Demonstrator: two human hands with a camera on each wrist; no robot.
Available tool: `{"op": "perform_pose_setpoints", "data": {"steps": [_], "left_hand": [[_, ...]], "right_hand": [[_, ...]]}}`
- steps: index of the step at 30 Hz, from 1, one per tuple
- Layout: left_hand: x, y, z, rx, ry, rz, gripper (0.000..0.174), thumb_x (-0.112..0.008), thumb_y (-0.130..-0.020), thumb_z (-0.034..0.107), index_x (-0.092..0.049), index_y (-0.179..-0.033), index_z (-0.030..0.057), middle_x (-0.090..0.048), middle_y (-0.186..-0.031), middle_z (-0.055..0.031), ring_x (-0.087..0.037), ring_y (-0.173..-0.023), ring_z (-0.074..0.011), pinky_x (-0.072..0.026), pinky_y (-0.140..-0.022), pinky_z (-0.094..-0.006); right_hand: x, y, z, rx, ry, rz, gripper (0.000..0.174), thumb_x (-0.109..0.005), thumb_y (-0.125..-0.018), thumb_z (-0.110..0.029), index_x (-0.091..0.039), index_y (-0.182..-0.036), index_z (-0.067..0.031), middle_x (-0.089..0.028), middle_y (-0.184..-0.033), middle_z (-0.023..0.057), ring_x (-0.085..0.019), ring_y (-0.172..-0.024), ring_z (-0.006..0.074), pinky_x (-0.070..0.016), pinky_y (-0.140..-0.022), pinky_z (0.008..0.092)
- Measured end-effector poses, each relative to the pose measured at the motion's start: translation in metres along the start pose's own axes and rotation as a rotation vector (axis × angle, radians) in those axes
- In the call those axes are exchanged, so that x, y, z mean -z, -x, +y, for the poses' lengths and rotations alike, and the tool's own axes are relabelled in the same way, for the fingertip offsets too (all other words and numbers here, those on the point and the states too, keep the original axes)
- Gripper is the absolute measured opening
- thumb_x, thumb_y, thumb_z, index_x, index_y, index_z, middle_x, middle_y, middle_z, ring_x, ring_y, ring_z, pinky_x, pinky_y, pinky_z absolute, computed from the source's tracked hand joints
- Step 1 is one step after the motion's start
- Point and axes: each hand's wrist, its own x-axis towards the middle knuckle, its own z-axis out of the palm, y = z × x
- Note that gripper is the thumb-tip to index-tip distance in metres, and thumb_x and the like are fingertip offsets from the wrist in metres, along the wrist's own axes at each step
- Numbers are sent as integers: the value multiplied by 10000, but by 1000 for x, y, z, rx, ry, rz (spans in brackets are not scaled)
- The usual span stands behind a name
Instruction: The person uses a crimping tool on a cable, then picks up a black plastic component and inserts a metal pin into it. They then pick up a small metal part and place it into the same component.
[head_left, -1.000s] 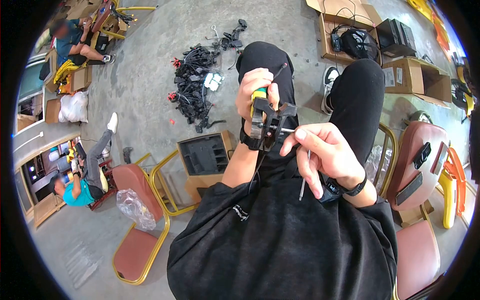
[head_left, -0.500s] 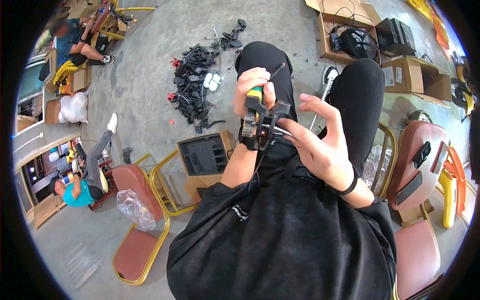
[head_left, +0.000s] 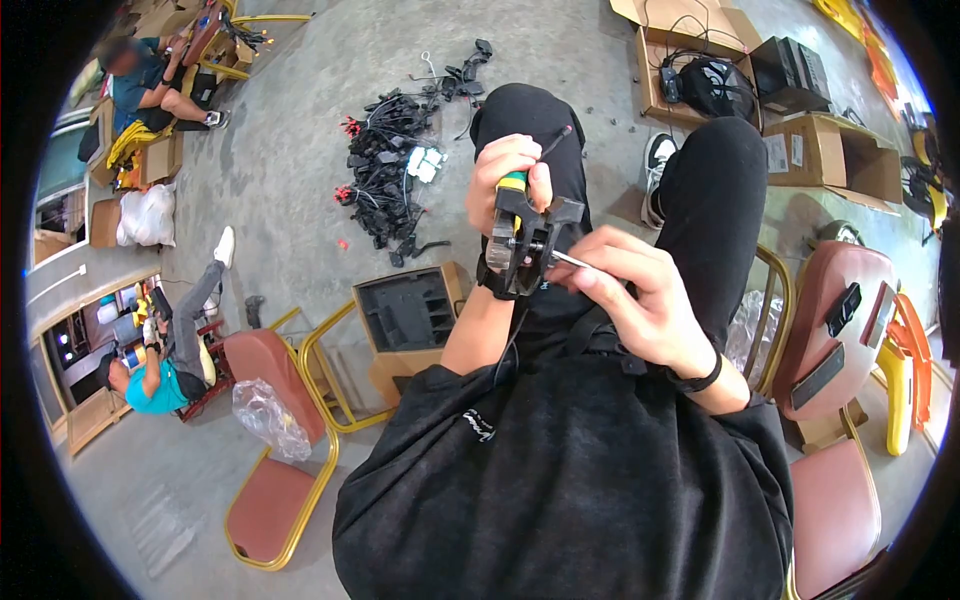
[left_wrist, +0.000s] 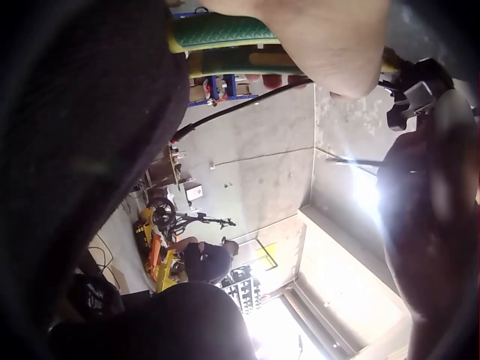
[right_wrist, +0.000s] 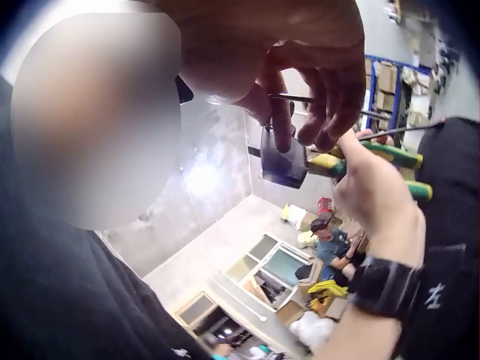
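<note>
My left hand (head_left: 503, 182) grips pliers (right_wrist: 405, 156) with green and yellow handles, above my left thigh. At the pliers' head sits a black clamp-shaped part (head_left: 535, 240). A thin black cable (head_left: 556, 142) with a reddish tip sticks out beside the left hand. With thumb and fingers my right hand (head_left: 645, 290) pinches a bent metal rod that looks like a hex key (head_left: 572, 260); its end meets the side of the black part. The right fingers hide much of the key. In the left wrist view, the pliers' handles (left_wrist: 225, 31) lie along the palm.
A pile of black cabled parts (head_left: 385, 165) lies on the floor ahead. Open cardboard boxes (head_left: 820, 150) stand at the right. Chairs (head_left: 265, 370) are on both sides, and an open box with a black insert (head_left: 410, 310) is left of me. Two other people sit at the left.
The hex key's long arm swung from pointing toward my body to pointing away from it. My right fingers opened out, then came back together around the key. The left hand shifted only slightly.
</note>
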Motion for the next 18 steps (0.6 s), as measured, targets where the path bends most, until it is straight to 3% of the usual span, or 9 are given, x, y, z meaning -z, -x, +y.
{"op": "perform_pose_setpoints", "data": {"steps": [2,3,4,7,11,12,14,16,18], "left_hand": [[-2,0,-1,-3,-1,-4,134,-524,-863,49,-422,-950,40,-561,-875,-122,-589,-824,-239,-507,-784,-376],[-4,0,-3,-20,49,68,148,-578,-798,4,-478,-906,14,-586,-837,-126,-605,-781,-251,-515,-739,-370],[-5,0,-5,-37,97,140,165,-631,-733,-42,-533,-862,-12,-612,-799,-130,-621,-739,-263,-524,-695,-365],[-6,1,-6,-41,115,147,164,-634,-734,-40,-536,-864,-12,-614,-802,-133,-623,-740,-266,-525,-692,-366],[-4,0,-2,-48,83,126,163,-637,-736,-38,-538,-863,-12,-616,-802,-134,-624,-745,-268,-525,-690,-368],[-2,0,3,-15,21,44,143,-578,-799,-11,-486,-905,15,-588,-844,-129,-604,-796,-254,-513,-744,-371],[0,0,6,18,-41,-38,123,-519,-862,15,-433,-947,42,-559,-887,-125,-585,-847,-241,-502,-798,-373],[0,0,5,33,-25,-29,123,-513,-863,9,-433,-950,41,-561,-899,-129,-585,-852,-240,-505,-796,-378],[-3,2,-3,5,13,0,123,-521,-861,19,-436,-948,38,-565,-889,-130,-589,-838,-240,-510,-790,-383]], "right_hand": [[4,0,-7,-499,-616,-199,221,-502,-941,-174,-653,-950,-12,-602,-728,48,-553,-605,121,-456,-588,235],[3,0,-8,-508,-667,-200,315,-424,-978,-214,-630,-949,22,-607,-646,51,-546,-493,118,-463,-509,219],[4,-1,-7,-508,-665,-199,315,-424,-978,-214,-630,-949,22,-607,-646,51,-546,-493,118,-463,-509,219],[7,-2,1,-720,-1182,-325,388,-375,-990,-258,-590,-964,64,-567,-541,121,-512,-341,170,-435,-342,253],[11,-3,10,-782,-1407,-372,381,-376,-989,-261,-590,-992,55,-537,-498,104,-505,-323,162,-399,-313,229],[11,-4,5,-782,-1408,-373,381,-376,-989,-261,-590,-992,55,-537,-498,104,-505,-323,162,-399,-313,229],[8,-7,-13,-725,-1019,-197,372,-377,-986,-230,-585,-931,73,-502,-435,92,-458,-274,150,-357,-299,216],[2,-5,-20,-647,-699,-100,245,-454,-954,-147,-590,-946,57,-543,-509,68,-545,-403,130,-440,-415,209],[-9,-1,-7,-162,-43,53,132,-567,-863,-46,-626,-965,12,-582,-624,81,-599,-546,159,-494,-519,249]]}}
